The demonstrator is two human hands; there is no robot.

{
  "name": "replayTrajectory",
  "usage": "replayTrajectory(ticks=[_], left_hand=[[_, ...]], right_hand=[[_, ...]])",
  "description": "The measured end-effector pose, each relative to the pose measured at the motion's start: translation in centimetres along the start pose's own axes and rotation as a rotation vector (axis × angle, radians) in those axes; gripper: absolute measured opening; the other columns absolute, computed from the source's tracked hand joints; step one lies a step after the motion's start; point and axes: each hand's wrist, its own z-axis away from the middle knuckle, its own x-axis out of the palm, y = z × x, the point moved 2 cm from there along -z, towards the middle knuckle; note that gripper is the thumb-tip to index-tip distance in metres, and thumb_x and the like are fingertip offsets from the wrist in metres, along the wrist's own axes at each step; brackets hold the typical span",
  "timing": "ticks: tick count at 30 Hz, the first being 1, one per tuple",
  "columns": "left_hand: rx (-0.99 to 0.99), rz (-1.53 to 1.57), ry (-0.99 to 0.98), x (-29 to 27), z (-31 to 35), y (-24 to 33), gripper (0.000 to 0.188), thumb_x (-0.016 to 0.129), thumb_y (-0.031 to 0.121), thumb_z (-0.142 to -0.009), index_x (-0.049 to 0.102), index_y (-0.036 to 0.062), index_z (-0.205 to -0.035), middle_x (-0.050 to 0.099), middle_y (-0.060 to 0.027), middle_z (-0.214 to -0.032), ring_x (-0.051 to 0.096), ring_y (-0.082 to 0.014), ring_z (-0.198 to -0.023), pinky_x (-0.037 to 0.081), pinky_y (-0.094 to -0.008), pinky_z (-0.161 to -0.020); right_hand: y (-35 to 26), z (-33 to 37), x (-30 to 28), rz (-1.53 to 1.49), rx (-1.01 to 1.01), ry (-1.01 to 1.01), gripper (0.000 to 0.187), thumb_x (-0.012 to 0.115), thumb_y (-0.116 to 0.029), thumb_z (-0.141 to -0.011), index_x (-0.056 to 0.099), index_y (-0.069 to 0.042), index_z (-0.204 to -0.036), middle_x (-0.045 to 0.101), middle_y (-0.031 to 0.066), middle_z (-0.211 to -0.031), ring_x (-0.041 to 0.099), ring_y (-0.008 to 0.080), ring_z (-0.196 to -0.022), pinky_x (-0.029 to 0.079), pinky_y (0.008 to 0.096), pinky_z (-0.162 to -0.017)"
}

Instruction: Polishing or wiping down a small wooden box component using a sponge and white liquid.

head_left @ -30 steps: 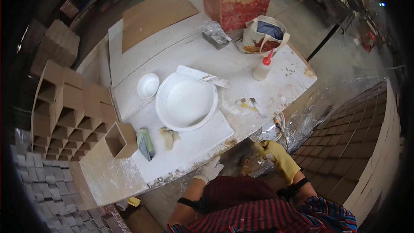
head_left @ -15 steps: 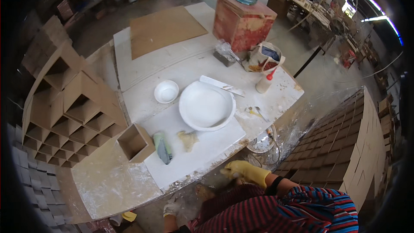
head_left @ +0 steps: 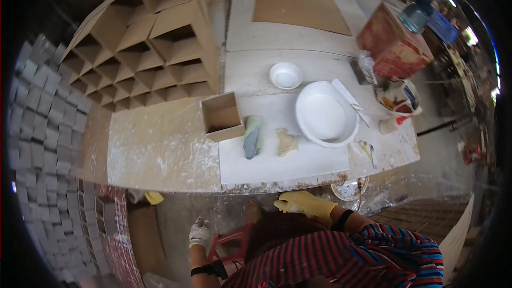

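My left hand (head_left: 199, 233), in a whitish glove, hangs low beside a red stool (head_left: 229, 245); its fingers are apart and hold nothing visible. In a yellow rubber glove, my right hand (head_left: 308, 206) is just off the table's front edge, its fingers loosely stretched and empty. On the table (head_left: 160, 149) stand a large white basin (head_left: 325, 114) and a small white bowl (head_left: 286, 76). A white flat strip (head_left: 350, 102) leans along the basin's rim. Left of the basin lie a crumpled beige cloth (head_left: 287, 142), a green-grey cloth (head_left: 253, 137) and an open brown cardboard box (head_left: 222, 116).
Stacked brown boxes (head_left: 154, 48) rise at the table's left, with grey boxes (head_left: 42, 144) piled beyond. A red-topped bottle (head_left: 391, 124), a bag (head_left: 402, 98) and a red box (head_left: 392, 42) bearing a blue water jug (head_left: 417, 15) stand right. Brown board stacks (head_left: 426, 213) flank my right.
My view has turned left, so the table and basin appear farther right and more grey boxes show. My left hand has come further into view, with the stool beside it.
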Motion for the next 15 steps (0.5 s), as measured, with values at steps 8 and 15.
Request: replayTrajectory(ticks=[8,15], left_hand=[[0.169,0.201,0.093,3.7,6.5,3.4,0.055,0.060,0.029,-0.088,0.045,0.0038,-0.134,0.058,-0.0184,-0.123,0.056,-0.0243,-0.115,0.043,-0.0317,-0.095],[0.266,0.145,0.157,6.2,5.0,2.8,0.057,0.058,0.035,-0.087,0.047,0.0016,-0.131,0.060,-0.0144,-0.120,0.060,-0.0241,-0.107,0.046,-0.0325,-0.089]], right_hand=[[0.7,-0.5,-0.1,0.097,0.009,-0.060,0.046,0.042,-0.047,-0.092,0.061,-0.006,-0.100,0.065,0.0130,-0.097,0.061,0.0297,-0.093,0.045,0.0371,-0.082],[1.4,-1.4,1.7,0.105,0.067,-0.062,0.047,0.042,-0.047,-0.092,0.062,-0.006,-0.100,0.065,0.0129,-0.097,0.061,0.0292,-0.093,0.045,0.0363,-0.082]])
